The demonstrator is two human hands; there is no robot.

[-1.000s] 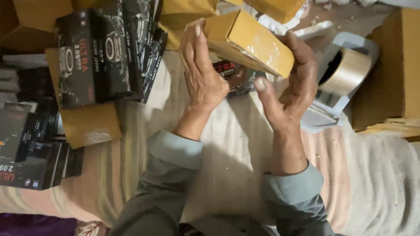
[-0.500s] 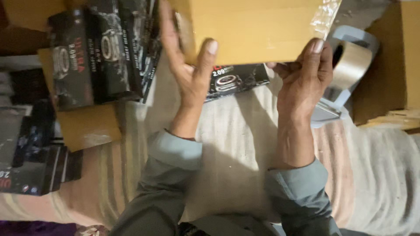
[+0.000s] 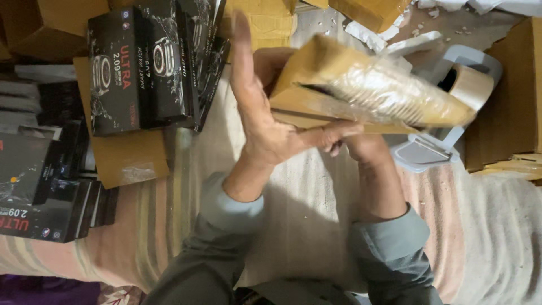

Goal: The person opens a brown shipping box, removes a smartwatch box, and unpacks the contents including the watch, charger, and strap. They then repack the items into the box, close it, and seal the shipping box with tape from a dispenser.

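A flat brown cardboard box [image 3: 316, 85] with clear tape across one face is held up in front of me, tilted and blurred. My left hand [image 3: 257, 113] lies flat against its left end, fingers straight up and thumb stretched along its lower edge. My right hand [image 3: 361, 148] supports it from below and is mostly hidden under the box.
Several black product boxes [image 3: 147, 62] stand at the upper left, more lie at the far left [image 3: 39, 186]. A tape dispenser with a brown roll [image 3: 468, 85] sits at the right. Brown cartons [image 3: 508, 96] line the right and top. A striped cloth [image 3: 305, 214] covers the surface.
The box has been turned from a broad face toward me to a tilted, edge-on position. My left hand moved from its lower edge to its left end; my right hand slid underneath.
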